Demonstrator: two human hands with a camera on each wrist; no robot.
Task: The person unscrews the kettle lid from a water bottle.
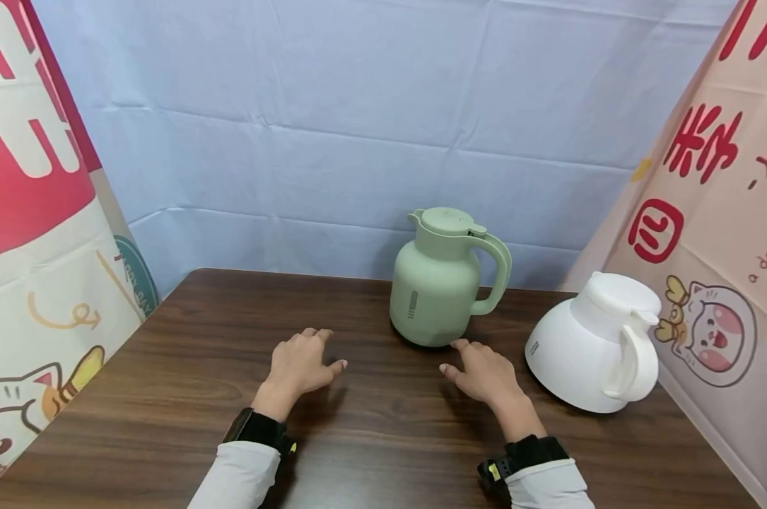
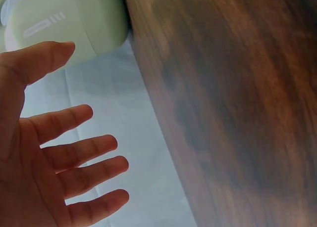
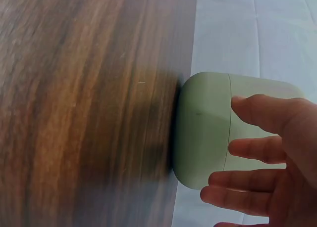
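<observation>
A light green thermos jug point(image 1: 435, 283) stands upright at the back of the wooden table, its lid on and its handle to the right. Right of it, near the table's right edge, a white thermos jug point(image 1: 589, 346) leans to one side, handle toward the lower right. My left hand point(image 1: 300, 367) hovers over the table left of the green jug, fingers spread and holding nothing. Just in front of the green jug is my right hand point(image 1: 485, 371), also empty with its fingers extended. The right wrist view shows those fingers overlapping the green jug's body point(image 3: 205, 123).
Behind the table hangs a pale blue cloth point(image 1: 358, 141). Printed cloths with cartoon cats hang on the left point(image 1: 33, 283) and the right point(image 1: 707, 283). Both wrists wear black straps with small devices. Dark wood tabletop point(image 1: 186, 353) extends left of my left hand.
</observation>
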